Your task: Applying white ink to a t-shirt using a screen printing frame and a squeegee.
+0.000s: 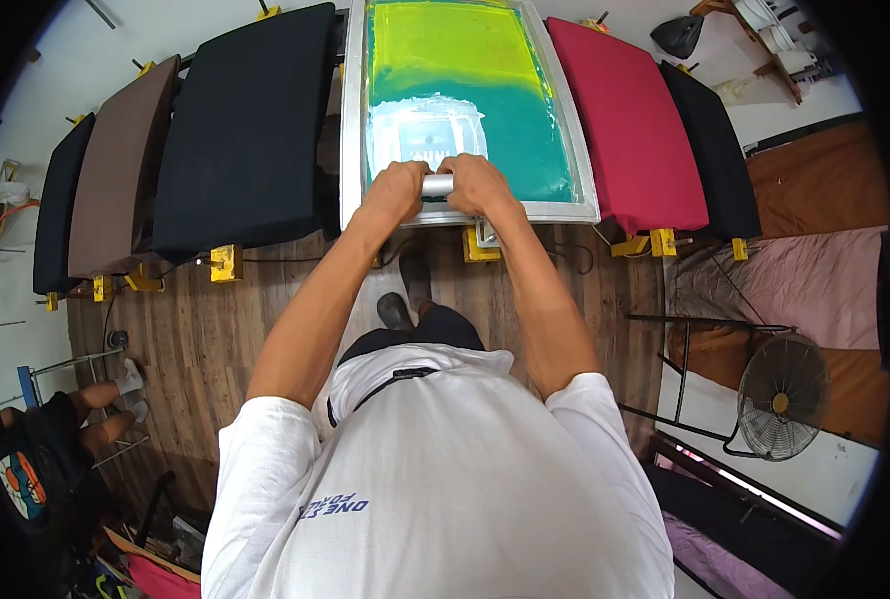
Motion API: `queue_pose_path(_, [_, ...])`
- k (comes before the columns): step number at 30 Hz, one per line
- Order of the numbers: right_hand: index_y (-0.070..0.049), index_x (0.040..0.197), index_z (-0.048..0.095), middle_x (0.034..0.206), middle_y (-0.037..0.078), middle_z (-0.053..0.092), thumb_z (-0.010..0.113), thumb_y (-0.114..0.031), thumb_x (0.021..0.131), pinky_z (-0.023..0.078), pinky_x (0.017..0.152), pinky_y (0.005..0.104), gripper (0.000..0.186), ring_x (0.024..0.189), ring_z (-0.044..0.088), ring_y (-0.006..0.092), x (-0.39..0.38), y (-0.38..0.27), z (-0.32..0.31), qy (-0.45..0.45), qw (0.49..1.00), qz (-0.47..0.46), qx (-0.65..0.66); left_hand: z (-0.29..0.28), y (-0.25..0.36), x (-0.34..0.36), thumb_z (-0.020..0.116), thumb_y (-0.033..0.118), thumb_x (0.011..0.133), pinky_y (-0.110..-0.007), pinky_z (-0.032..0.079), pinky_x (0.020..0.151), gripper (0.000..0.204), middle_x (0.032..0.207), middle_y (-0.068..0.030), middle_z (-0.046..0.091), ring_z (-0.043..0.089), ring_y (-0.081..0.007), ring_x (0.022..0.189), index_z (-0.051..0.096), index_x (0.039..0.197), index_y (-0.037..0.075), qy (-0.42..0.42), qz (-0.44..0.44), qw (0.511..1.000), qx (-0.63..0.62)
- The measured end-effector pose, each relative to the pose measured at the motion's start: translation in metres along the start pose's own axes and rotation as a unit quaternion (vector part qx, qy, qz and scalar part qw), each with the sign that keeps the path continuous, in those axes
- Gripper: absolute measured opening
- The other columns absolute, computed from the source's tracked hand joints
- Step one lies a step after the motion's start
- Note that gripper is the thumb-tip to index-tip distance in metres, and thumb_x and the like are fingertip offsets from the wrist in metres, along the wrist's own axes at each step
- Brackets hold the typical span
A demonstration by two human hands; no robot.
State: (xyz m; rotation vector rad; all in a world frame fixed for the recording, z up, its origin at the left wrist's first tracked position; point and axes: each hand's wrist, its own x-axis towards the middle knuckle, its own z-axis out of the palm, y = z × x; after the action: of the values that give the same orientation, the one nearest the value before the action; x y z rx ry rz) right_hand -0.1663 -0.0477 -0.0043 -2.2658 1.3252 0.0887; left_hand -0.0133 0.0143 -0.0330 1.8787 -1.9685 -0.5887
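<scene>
A screen-printing frame (555, 211) with pale metal edges lies before me. Its mesh (525, 150) is yellow-green at the far end and teal nearer, with white ink (385, 130) spread around a pale design on the near left. At the near end, my left hand (397, 191) and my right hand (479, 184) are closed side by side round a silver squeegee (438, 185). Its handle shows between the two fists. The squeegee's blade and most of my fingertips are hidden from this view.
Fabric-covered platens flank the frame: black (250, 130) and brown (120, 170) to the left, red (629, 130) to the right. Yellow brackets (226, 264) jut from their near ends. A large fan (784, 396) stands at right. Another person (45, 449) sits at lower left.
</scene>
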Motion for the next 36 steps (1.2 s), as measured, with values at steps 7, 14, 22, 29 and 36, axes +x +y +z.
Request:
queue_pose_path(7, [-0.014,0.109,0.073,0.101,0.018,0.072,0.064,-0.005,0.067,0.055,0.086,0.0431,0.044,0.097,0.068,0.0348,0.003,0.000,-0.007,-0.055,0.998,-0.007,-0.020,-0.012,0.001,0.004,0.067,0.002,0.071,-0.043,0.056,0.080,0.029,0.093,-0.0238,0.070,0.069,-0.0379,0.089,0.072,0.100,0.003,-0.079,0.005,0.996,0.039])
queue_pose_path(14, [-0.015,0.108,0.075,0.103,0.019,0.072,0.063,-0.010,0.067,0.057,0.084,0.0423,0.043,0.096,0.069,0.0354,0.046,0.004,-0.038,-0.120,0.991,-0.025,-0.059,-0.050,-0.009,0.059,0.082,0.018,0.064,-0.040,0.055,0.078,0.035,0.088,-0.0204,0.072,0.070,-0.0348,0.083,0.074,0.094,0.002,-0.184,-0.036,0.982,0.012])
queue_pose_path(22, [-0.013,0.105,0.073,0.099,0.017,0.072,0.063,-0.007,0.064,0.056,0.078,0.0442,0.043,0.089,0.069,0.0349,0.099,0.005,-0.067,-0.054,0.996,-0.036,-0.064,-0.059,-0.024,0.109,0.078,0.009,0.067,-0.041,0.056,0.080,0.031,0.093,-0.0229,0.071,0.070,-0.0373,0.087,0.073,0.097,0.004,-0.092,-0.019,0.995,-0.018])
queue_pose_path(29, [-0.013,0.105,0.072,0.098,0.015,0.072,0.065,-0.005,0.069,0.055,0.079,0.0454,0.038,0.092,0.069,0.0340,0.104,0.001,-0.057,-0.025,0.996,-0.036,-0.071,-0.039,-0.042,0.107,0.071,0.002,0.071,-0.044,0.056,0.080,0.030,0.092,-0.0210,0.071,0.069,-0.0382,0.088,0.073,0.101,0.008,-0.025,-0.003,0.997,-0.067])
queue_pose_path(36, [-0.006,0.099,0.068,0.099,0.012,0.064,0.071,-0.005,0.070,0.046,0.079,0.0466,0.029,0.095,0.062,0.0295,0.057,-0.017,-0.012,0.155,0.967,-0.076,-0.187,-0.017,-0.043,0.059,0.060,-0.014,0.066,-0.052,0.044,0.101,0.053,0.115,-0.0175,0.068,0.061,-0.0373,0.110,0.067,0.116,0.005,0.074,0.070,0.984,-0.145])
